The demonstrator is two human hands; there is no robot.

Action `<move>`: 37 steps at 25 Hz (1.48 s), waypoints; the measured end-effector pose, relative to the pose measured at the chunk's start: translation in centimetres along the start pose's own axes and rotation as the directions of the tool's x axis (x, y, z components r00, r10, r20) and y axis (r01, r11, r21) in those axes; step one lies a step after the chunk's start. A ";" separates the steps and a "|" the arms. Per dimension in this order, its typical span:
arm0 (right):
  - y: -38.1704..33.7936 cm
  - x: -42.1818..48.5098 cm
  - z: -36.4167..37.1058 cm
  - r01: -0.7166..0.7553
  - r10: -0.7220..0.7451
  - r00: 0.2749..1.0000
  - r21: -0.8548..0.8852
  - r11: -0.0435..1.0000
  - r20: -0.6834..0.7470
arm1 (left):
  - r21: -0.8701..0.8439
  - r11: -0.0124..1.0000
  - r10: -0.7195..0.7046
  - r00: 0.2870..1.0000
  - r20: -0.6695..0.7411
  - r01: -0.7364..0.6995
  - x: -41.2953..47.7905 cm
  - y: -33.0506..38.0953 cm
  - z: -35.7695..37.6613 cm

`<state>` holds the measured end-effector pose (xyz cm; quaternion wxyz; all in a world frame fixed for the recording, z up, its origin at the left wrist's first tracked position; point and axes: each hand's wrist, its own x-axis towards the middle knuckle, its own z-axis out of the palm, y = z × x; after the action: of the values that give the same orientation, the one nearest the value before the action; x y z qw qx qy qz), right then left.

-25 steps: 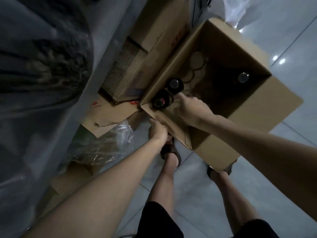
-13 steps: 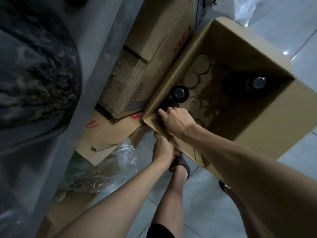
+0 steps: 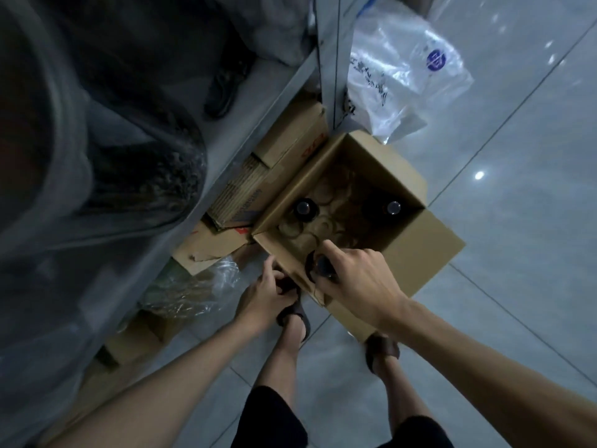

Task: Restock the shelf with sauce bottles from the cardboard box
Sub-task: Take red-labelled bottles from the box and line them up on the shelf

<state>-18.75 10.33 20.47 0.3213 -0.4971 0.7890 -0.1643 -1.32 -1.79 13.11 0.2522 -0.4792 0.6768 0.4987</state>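
Right hand (image 3: 358,281) grips bottle (image 3: 322,265) — bag (image 3: 403,82) logo blue, text illegible

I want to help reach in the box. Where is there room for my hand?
Inside the cardboard box, the bottom between the left bottle and the right bottle is bare. The tiled floor right of the box is bare too. The near corner is crowded: the right hand grips a third bottle there.
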 end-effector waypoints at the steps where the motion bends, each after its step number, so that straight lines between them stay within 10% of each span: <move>1: -1.1 -0.9 -2.7 -0.007 0.007 1.000 0.010 1.000 -0.007 | -0.016 0.998 0.056 0.998 0.030 -0.056 -1.6 1.1 -0.7; 5: -7.6 -5.2 -16.9 0.035 -0.035 0.996 -0.006 0.999 -0.079 | -0.052 0.955 0.295 0.949 0.113 -0.291 -10.8 9.7 -4.2; 8: -13.6 -8.4 -27.8 0.104 -0.105 0.985 -0.015 0.994 -0.140 | -0.104 0.896 0.420 0.899 -0.123 -0.433 -19.8 18.5 -7.1; 21: -41.9 -23.4 -61.9 0.602 -0.431 0.752 0.253 0.757 -0.499 | 0.027 0.510 0.576 0.318 -0.753 -0.860 -56.5 37.3 -21.5; 27: -49.1 -25.7 -61.4 0.658 -0.555 0.738 0.230 0.717 -0.383 | 0.039 0.491 0.504 0.248 -0.827 -0.870 -68.3 35.2 -26.6; 37: -66.7 -27.1 -47.5 0.469 -0.526 0.841 0.652 0.596 -0.124 | 0.075 0.749 0.332 0.274 -0.903 -0.658 -80.2 19.4 -34.9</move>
<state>2.73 1.45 103.49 0.4484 -0.5568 0.4944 -0.4944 19.15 -1.04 100.34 -0.3836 -0.4565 0.7309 0.3319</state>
